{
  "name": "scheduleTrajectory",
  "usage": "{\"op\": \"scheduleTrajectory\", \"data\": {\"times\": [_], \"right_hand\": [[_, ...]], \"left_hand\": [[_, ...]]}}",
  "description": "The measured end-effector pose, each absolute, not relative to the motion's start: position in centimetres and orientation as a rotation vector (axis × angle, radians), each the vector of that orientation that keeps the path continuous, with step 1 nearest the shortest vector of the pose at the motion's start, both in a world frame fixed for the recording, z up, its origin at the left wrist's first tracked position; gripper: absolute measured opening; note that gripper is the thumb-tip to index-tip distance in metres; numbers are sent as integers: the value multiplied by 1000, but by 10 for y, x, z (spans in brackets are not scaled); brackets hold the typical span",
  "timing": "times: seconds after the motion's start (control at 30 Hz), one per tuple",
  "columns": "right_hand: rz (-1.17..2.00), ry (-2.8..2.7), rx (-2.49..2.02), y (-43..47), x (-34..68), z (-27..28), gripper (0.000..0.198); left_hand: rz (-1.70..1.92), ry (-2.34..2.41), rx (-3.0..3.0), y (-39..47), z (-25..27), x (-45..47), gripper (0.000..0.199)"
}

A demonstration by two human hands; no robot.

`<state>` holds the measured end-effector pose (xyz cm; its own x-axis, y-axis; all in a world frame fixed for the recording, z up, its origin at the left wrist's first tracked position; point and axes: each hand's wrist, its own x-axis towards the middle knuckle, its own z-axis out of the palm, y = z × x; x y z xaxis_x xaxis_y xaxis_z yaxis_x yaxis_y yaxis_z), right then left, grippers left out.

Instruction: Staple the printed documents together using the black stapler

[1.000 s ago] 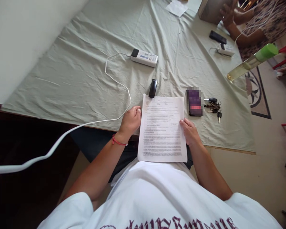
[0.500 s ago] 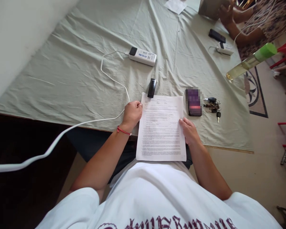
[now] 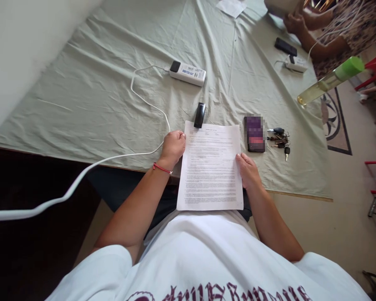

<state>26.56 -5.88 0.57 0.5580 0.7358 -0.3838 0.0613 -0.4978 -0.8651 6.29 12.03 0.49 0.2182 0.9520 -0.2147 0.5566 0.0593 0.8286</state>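
A printed sheet of paper [image 3: 211,167] spans the table's front edge and my lap, its lines of text facing up. My left hand [image 3: 174,145] is closed on its upper left edge, with a red string bracelet at the wrist. On the opposite side my right hand [image 3: 248,169] pinches the right edge, thumb on top. Just beyond the paper's top edge lies a black stapler-like object [image 3: 199,115]; its exact kind I cannot make out. Right of the paper are a phone [image 3: 255,133] with a blurred screen and a bunch of keys [image 3: 279,140].
A white power bank-like device [image 3: 188,73] trails a white cable [image 3: 113,159] leftward across the green tablecloth [image 3: 106,96]. At the far right stand a green-capped bottle [image 3: 330,81], a second phone [image 3: 285,47] and another white device [image 3: 296,63]. Another person's hands [image 3: 296,23] hold something there.
The paper and my left hand have shifted very slightly left and up. At the far side, the other person's hands and held object have moved a little.
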Motion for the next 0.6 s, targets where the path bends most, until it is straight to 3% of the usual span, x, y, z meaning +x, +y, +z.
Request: {"op": "scheduleTrajectory", "data": {"times": [0.6], "right_hand": [[935, -563, -1819, -57, 264, 5, 29]], "left_hand": [[525, 1489, 1722, 119, 5, 63, 27]]}}
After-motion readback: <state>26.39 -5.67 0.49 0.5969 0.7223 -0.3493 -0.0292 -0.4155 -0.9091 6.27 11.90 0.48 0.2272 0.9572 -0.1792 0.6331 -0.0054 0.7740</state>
